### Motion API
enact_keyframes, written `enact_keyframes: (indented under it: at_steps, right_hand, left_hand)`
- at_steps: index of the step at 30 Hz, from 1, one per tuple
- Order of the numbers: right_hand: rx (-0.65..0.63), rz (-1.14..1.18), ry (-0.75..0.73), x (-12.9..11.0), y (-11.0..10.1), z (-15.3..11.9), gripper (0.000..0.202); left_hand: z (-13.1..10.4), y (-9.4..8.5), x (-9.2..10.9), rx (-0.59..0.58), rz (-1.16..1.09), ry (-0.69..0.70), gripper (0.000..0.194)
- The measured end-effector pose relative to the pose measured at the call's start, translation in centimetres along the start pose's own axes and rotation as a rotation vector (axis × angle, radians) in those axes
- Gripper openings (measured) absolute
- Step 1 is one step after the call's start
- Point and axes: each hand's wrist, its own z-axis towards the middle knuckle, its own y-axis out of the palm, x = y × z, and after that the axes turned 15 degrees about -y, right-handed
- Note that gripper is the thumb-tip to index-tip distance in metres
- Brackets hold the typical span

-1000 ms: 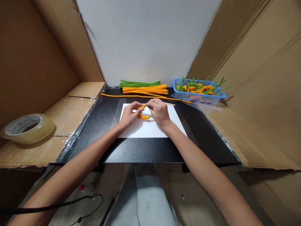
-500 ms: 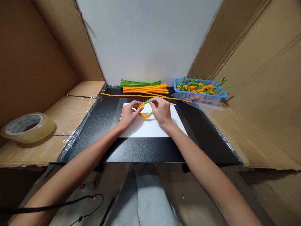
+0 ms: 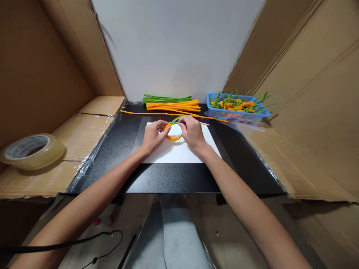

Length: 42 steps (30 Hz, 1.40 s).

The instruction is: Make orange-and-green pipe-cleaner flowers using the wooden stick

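Between my hands is a ring of pipe cleaners (image 3: 172, 138), a green stem with orange coiled tightly round part of it. My left hand (image 3: 155, 135) is closed, thumb and fingers pinching the orange coil on the ring's left side. On the other side my right hand (image 3: 192, 130) pinches the green pipe cleaner (image 3: 176, 119) near its upper end; the fingertips are partly hidden. Both hands are over a white sheet (image 3: 174, 155) on the black table. A thin pale stick (image 3: 204, 123) pokes out behind my right hand.
At the back lie a green pipe cleaner bundle (image 3: 166, 99), an orange bundle (image 3: 172, 106) and a long loose orange pipe cleaner (image 3: 134, 112). A blue basket (image 3: 238, 114) at back right holds several orange-and-green pieces. A tape roll (image 3: 32, 151) rests on cardboard at left.
My hands have barely moved, both still pinching the ring. The green ends by my right fingers have shifted slightly, and the lower orange coil reaches a little further right.
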Motion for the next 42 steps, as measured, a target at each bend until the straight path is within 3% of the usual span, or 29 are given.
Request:
enact_keyframes:
  at_steps: [9, 12, 18, 26, 38, 42]
  right_hand:
    - [-0.127, 0.012, -0.167, -0.9, 0.2, 0.1, 0.02]
    - [-0.058, 0.104, -0.059, -0.9, 0.5, 0.0, 0.009]
    - [0.032, 0.245, 0.117, -0.6, 0.6, -0.2, 0.009]
    - [0.098, 0.208, 0.125, -0.7, 0.6, -0.1, 0.017]
    - [0.219, 0.181, 0.078, -0.1, 0.9, -0.3, 0.027]
    - [0.203, 0.166, 0.049, 0.2, 0.6, -0.3, 0.029]
  left_hand:
    - [-0.1, -0.2, -0.1, -0.01, 0.122, 0.144, 0.016]
    - [0.0, -0.2, -0.3, 0.016, 0.083, 0.086, 0.019]
    - [0.1, -0.2, -0.3, 0.01, 0.076, 0.071, 0.017]
    - [0.5, -0.4, -0.4, -0.014, 0.154, 0.183, 0.018]
    - [0.6, -0.4, -0.7, -0.042, 0.156, 0.176, 0.023]
    - [0.6, -0.4, -0.9, -0.037, 0.196, 0.197, 0.024]
